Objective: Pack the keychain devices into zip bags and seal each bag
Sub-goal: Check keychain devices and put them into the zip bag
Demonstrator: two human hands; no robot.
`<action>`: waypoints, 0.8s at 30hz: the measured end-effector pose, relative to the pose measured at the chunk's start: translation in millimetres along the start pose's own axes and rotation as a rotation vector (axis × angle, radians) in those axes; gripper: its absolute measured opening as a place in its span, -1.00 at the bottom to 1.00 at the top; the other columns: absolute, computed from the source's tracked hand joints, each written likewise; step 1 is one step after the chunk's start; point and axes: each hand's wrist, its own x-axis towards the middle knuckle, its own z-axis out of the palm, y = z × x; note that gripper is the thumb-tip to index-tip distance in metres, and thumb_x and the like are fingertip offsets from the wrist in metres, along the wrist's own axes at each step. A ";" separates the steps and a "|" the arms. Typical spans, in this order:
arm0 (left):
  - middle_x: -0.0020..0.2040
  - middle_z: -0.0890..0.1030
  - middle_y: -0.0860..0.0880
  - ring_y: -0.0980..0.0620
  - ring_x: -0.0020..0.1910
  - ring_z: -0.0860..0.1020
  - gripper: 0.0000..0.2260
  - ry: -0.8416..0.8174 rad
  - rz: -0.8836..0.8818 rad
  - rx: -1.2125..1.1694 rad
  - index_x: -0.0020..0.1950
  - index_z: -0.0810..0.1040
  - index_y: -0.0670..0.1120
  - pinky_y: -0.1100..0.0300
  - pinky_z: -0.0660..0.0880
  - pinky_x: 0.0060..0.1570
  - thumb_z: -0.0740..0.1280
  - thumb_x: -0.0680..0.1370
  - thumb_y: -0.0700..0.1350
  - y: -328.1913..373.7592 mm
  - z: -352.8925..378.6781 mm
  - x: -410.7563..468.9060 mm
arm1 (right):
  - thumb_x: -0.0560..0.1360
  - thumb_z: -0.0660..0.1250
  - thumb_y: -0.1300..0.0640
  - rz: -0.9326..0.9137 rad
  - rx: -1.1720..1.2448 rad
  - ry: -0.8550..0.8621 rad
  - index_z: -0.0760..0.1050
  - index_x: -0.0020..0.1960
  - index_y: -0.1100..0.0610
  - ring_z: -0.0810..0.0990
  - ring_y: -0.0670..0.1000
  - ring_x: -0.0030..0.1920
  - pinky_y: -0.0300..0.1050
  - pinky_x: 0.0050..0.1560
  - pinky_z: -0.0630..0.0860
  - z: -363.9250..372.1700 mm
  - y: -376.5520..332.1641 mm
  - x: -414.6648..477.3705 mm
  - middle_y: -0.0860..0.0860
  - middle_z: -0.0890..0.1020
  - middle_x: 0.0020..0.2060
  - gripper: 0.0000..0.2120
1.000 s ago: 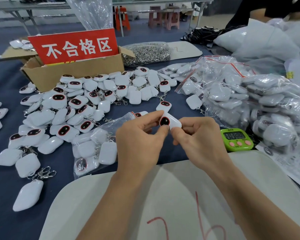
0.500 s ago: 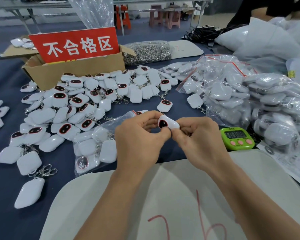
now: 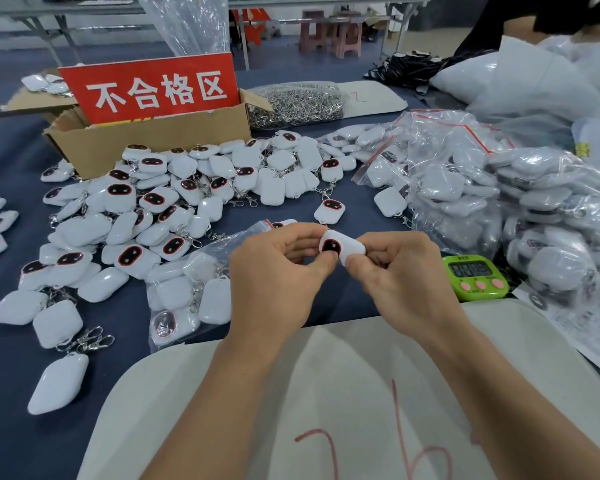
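Only the person's arms and hands are visible. The left forearm (image 3: 229, 403) and the right forearm (image 3: 520, 403) are bare along all the length that shows, up to the lower edge of the picture. Each one ends in a bare hand: the left grip (image 3: 278, 271) and the right grip (image 3: 406, 275). The fingers are slim, and knuckles show on the backs. The wide lens makes both forearms look broader near the lower edge.

Bare pad (image 3: 326, 393) beneath; device heap (image 3: 160, 209) left.
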 end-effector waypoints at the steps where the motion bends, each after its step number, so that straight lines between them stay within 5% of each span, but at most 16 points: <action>1: -0.23 0.70 0.28 0.26 -0.21 0.69 -0.68 0.003 0.000 -0.003 -0.17 0.67 0.28 0.39 0.59 -0.12 0.57 0.42 -0.19 0.7 -0.1 -0.1 | 0.56 0.38 0.19 -0.001 0.007 -0.001 0.48 -0.31 0.23 0.20 -0.08 -0.44 -0.09 -0.41 0.18 -0.1 -0.2 -0.4 0.16 0.37 -0.47 -0.71; 9: -0.24 0.70 0.27 0.27 -0.23 0.68 -0.71 0.015 -0.021 -0.014 -0.18 0.68 0.22 0.46 0.54 -0.17 0.54 0.36 -0.21 1.9 0.7 0.1 | 0.55 0.39 0.19 -0.003 0.056 -0.043 0.53 -0.29 0.26 0.23 -0.05 -0.44 -0.08 -0.40 0.21 2.4 2.3 0.3 0.15 0.38 -0.49 -0.74; 14: -0.10 0.73 0.25 0.22 -0.08 0.70 -0.64 -0.079 0.015 -0.039 0.05 0.70 0.16 0.35 0.59 -0.06 0.46 0.35 -0.23 2.6 -1.7 1.7 | 0.45 0.35 0.04 0.185 0.514 -0.055 0.56 -0.25 0.35 0.35 0.07 -0.41 -0.18 -0.38 0.28 0.0 1.4 3.7 0.18 0.49 -0.50 -0.65; 19: 0.03 0.75 0.09 0.19 0.04 0.69 -0.55 -0.252 -0.145 -0.341 0.27 0.66 -0.06 0.40 0.55 -0.11 0.49 0.43 -0.37 4.0 -2.4 4.4 | 0.42 0.37 0.02 0.420 0.792 -0.221 0.55 -0.38 0.12 0.34 0.12 -0.46 0.02 -0.25 0.29 -3.6 -3.4 1.9 0.18 0.41 -0.48 -0.74; 22: -0.07 0.75 0.02 0.16 -0.05 0.70 -0.63 -0.375 -0.230 -0.528 0.17 0.66 -0.10 0.40 0.54 -0.09 0.45 0.46 -0.44 5.5 -8.3 6.5 | 0.45 0.36 0.06 0.408 0.898 -0.327 0.53 -0.36 0.11 0.34 0.10 -0.47 -0.05 -0.31 0.36 -9.7 -4.7 2.5 0.11 0.41 -0.46 -0.76; 24: -0.13 0.74 -0.03 0.08 -0.12 0.70 -0.71 -0.353 -0.231 -0.567 0.07 0.70 -0.11 0.31 0.56 -0.03 0.50 0.38 -0.32 7.5 -9.0 6.3 | 0.52 0.33 0.03 0.373 0.828 -0.310 0.61 -0.32 0.12 0.43 0.11 -0.43 -0.05 -0.27 0.41 -10.2 -4.4 2.7 0.14 0.52 -0.43 -0.72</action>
